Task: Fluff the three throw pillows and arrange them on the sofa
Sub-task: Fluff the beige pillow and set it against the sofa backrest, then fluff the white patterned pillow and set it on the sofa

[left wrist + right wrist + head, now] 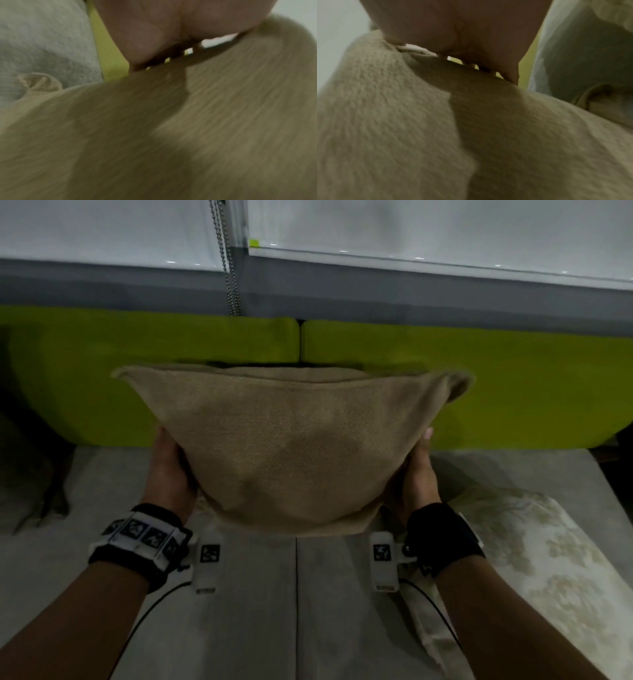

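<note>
While the floral pillow [534, 559] lies rightward, left hand [171, 467] and right hand [418, 474] fingers seemingly clasp the tan pillow [291, 446] edges.

We see coarse, nubbly woven cloth on the tan pillow [294, 446], quite matt. The floral pillow [548, 559] is smoother fabric with a faint sheen (a damask sort of weave). The sofa backrest [154, 378] is matt green cloth, the seat cushion [239, 628] grey cloth. The bead chain [233, 285] glints like metal.
</note>
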{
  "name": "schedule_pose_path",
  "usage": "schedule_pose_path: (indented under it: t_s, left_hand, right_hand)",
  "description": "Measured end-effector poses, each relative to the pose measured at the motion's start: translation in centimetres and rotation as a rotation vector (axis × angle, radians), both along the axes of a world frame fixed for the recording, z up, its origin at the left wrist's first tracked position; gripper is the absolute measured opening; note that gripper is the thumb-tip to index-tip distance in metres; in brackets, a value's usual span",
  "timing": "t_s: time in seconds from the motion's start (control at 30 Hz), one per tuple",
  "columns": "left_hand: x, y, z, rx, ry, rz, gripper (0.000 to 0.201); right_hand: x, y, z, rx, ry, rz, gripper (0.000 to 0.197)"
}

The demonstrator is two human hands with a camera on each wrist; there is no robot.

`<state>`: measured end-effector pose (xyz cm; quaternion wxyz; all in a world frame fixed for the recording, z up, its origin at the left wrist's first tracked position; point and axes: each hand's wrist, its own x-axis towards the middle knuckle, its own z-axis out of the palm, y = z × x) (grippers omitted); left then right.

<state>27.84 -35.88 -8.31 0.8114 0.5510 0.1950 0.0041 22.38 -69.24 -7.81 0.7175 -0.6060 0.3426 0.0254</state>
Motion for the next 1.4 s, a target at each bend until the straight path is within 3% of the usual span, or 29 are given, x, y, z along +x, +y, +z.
schedule_pose_path:
  t_s: [0.1, 0.13, 0.23, 0.37, 0.47, 0.53, 0.63, 0.7, 0.77, 0.87, 1.03, 1.23, 1.3, 1.4]
  left_hand:
    - [1.3, 0.4, 0.7, 0.088, -0.015, 0.076, 0.026]
    - [1.6, 0.4, 1.0, 0.182, -0.051, 0.018, 0.025]
    - [3.3, 1.4, 1.7, 0.254, -0.073, 0.071, 0.026]
    - [3.1, 1.8, 1.2, 0.196, -0.071, 0.126, 0.013]
    - [1.4, 2.8, -1.2, 0.166, 0.014, -0.035, 0.052]
    - [-0.5, 3.6, -3.1, 0.404, 0.048, -0.295, 0.074]
    - [-2.9, 1.8, -3.6, 0.54, 0.018, -0.685, 0.104]
    - [-3.5, -0.1, -2.6, 0.544, -0.012, -0.617, 0.11]
    - [-3.3, -0.8, -1.8, 0.529, -0.076, -0.475, 0.116]
    - [-3.6, -0.2, -1.5, 0.505, -0.088, -0.417, 0.126]
    - [-5.1, -0.1, -3.2, 0.599, -0.115, -0.431, 0.106]
    - [-4.7, 0.9, -3.9, 0.661, -0.029, -0.501, 0.111]
    - [-6.3, 0.8, -4.0, 0.694, 0.085, -0.561, 0.105]
    - [-10.9, 0.6, -3.8, 0.802, 0.428, -0.908, 0.079]
  right_hand:
    - [0.9, -0.3, 0.3, -0.259, -0.121, -0.077, 0.023]
    - [1.4, -0.8, 0.4, -0.309, -0.168, -0.115, 0.008]
    - [2.8, -2.5, 1.4, -0.313, -0.207, -0.243, 0.025]
    - [2.7, -2.3, 1.5, -0.198, -0.189, -0.294, 0.021]
    - [0.6, -1.1, 0.4, 0.056, -0.084, -0.265, 0.043]
    - [-1.3, -0.7, -0.6, 0.179, -0.058, -0.08, 0.061]
    - [-2.7, -0.1, -0.9, -0.025, -0.122, 0.29, 0.109]
    - [-2.3, 0.0, -0.3, -0.227, -0.156, 0.437, 0.14]
    - [-1.5, 0.3, 0.3, -0.364, -0.242, 0.469, 0.151]
    - [-1.9, 0.7, -0.5, -0.416, -0.31, 0.457, 0.156]
    - [-2.6, 2.0, -4.0, -0.445, -0.314, 0.491, 0.157]
    - [-2.4, 2.5, -1.2, -0.566, -0.16, 0.406, 0.164]
    - [-4.9, 2.8, -0.3, -0.592, -0.076, 0.386, 0.157]
    - [-12.0, 3.1, 1.9, -0.661, -0.002, 0.333, 0.127]
